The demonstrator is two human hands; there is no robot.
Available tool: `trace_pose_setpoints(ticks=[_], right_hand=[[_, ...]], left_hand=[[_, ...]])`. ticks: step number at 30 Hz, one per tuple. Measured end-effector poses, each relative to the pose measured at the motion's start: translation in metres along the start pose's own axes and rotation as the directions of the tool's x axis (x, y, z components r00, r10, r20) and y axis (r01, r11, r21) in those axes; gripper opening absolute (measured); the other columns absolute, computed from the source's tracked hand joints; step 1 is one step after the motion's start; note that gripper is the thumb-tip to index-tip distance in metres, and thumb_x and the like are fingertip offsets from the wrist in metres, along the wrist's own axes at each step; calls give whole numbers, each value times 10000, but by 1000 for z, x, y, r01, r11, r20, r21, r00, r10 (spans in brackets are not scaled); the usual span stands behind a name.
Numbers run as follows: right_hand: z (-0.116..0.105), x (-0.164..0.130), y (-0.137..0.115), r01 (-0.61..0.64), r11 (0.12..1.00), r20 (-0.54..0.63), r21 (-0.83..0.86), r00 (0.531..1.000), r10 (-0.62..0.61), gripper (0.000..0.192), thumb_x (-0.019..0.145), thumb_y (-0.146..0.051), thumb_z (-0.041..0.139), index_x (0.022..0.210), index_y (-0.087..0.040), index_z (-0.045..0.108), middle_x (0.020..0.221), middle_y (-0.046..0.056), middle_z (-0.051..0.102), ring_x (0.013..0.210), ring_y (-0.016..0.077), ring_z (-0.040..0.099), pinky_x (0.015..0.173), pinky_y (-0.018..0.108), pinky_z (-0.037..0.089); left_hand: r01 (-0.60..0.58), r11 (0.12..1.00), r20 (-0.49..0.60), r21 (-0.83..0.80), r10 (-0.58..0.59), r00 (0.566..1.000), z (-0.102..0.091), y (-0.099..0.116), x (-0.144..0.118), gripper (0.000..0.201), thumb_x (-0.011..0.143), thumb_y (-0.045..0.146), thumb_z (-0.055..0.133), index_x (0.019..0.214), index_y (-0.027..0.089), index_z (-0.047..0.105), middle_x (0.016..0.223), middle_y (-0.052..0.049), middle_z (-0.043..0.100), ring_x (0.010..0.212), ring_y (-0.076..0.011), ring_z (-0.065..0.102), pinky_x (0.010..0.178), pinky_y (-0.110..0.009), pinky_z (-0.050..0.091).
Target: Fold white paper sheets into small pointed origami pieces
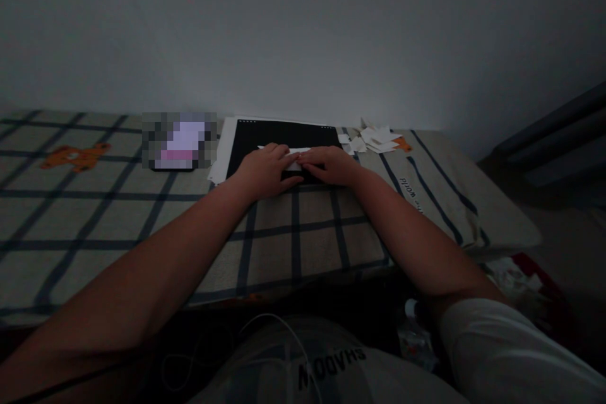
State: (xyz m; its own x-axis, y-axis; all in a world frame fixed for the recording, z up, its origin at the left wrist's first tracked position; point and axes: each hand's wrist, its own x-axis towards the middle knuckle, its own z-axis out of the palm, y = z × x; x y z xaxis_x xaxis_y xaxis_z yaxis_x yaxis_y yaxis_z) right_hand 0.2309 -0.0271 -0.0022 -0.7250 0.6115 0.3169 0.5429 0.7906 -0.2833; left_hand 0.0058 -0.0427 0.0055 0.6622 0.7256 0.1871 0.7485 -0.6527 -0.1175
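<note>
A small white piece of paper (294, 166), seemingly folded, lies on a flat black sheet or board (284, 130). My left hand (266, 172) holds the paper down from the left, its fingers bent over it and the thumb stretched out toward me. From the right, my right hand (334, 165) presses its fingertips together on the same paper, close to the left fingertips. Much of the paper is hidden under both hands. White sheets (227, 145) stick out from beneath the black board at its left.
Loose white paper pieces (379, 137) are heaped right of the board. A phone (182, 145), partly blurred out, rests at the left on the checked cloth (118, 214). Behind stands a plain wall (303, 31). Below the right edge are a clear bottle (415, 334) and a red container (544, 284).
</note>
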Motion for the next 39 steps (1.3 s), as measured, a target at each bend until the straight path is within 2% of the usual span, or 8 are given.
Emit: trace_pose_setpoints(ticks=[9, 13, 19, 25, 27, 31, 34, 39], right_hand=[[-3, 3, -6, -211, 973, 43, -89, 976, 216, 331, 1006, -306, 463, 1121, -237, 766, 990, 41, 785, 931, 176, 696, 852, 298, 480], [-2, 5, -8, -254, 960, 33, -114, 965, 259, 328, 1009, -306, 461, 1107, -254, 771, 976, 26, 791, 931, 180, 702, 912, 330, 484], [-5, 4, -3, -303, 943, 12, -137, 952, 307, 325, 993, -247, 470, 1103, -257, 776, 1162, 28, 770, 1048, 190, 704, 1096, 395, 427], [-4, 1, 7, -380, 909, -26, -173, 924, 382, 349, 1010, -267, 441, 1077, -241, 783, 1144, 43, 774, 1093, 218, 702, 1084, 418, 452], [-3, -1, 10, -354, 922, -56, -157, 935, 349, 335, 998, -246, 455, 1092, -242, 777, 1171, 45, 766, 1143, 224, 685, 1112, 449, 437], [-1, -3, 10, -198, 978, -84, -69, 978, 192, 326, 977, -221, 495, 1190, -277, 735, 1305, 27, 708, 1296, 215, 605, 1158, 514, 403], [1, -2, 6, -139, 990, -18, -29, 990, 139, 311, 977, -221, 513, 1175, -297, 739, 1269, 12, 727, 1232, 201, 652, 1157, 512, 409], [2, 2, 3, -159, 987, 16, -34, 987, 160, 289, 983, -207, 515, 1107, -280, 765, 1174, 4, 767, 1073, 170, 721, 1179, 455, 393]], left_hand=[[-1, 999, 33, -33, 2, 999, 9, -3, -2, 788, 944, 700, 416, 1559, 209, 387, 1506, -150, 475, 1364, -333, 411, 1101, -430, 372], [5, 999, 71, -33, -3, 997, 8, -3, -2, 815, 931, 729, 404, 1574, 230, 364, 1536, -146, 448, 1392, -347, 383, 1124, -449, 348], [16, 999, 95, -49, -11, 995, 7, -5, -1, 833, 920, 740, 408, 1572, 223, 374, 1562, -145, 419, 1414, -352, 358, 1139, -454, 325], [7, 999, 103, -53, -2, 995, 6, -5, -2, 828, 920, 741, 407, 1563, 220, 395, 1573, -138, 405, 1413, -349, 354, 1143, -452, 324], [10, 998, 91, -59, -5, 996, 5, -5, -3, 811, 919, 735, 420, 1551, 227, 419, 1564, -130, 417, 1407, -343, 363, 1141, -448, 331], [-7, 997, 49, -76, 11, 999, 6, -5, -3, 788, 909, 719, 467, 1535, 242, 444, 1521, -129, 467, 1380, -336, 395, 1122, -443, 355], [-7, 996, 39, -87, 10, 999, 5, -5, -2, 770, 903, 712, 491, 1534, 275, 442, 1508, -116, 483, 1367, -332, 410, 1111, -443, 362], [19, 994, 70, -111, -12, 998, 2, -6, 1, 665, 968, 647, 413, 1444, 206, 560, 1468, -135, 521, 1296, -323, 484, 1073, -427, 393]])
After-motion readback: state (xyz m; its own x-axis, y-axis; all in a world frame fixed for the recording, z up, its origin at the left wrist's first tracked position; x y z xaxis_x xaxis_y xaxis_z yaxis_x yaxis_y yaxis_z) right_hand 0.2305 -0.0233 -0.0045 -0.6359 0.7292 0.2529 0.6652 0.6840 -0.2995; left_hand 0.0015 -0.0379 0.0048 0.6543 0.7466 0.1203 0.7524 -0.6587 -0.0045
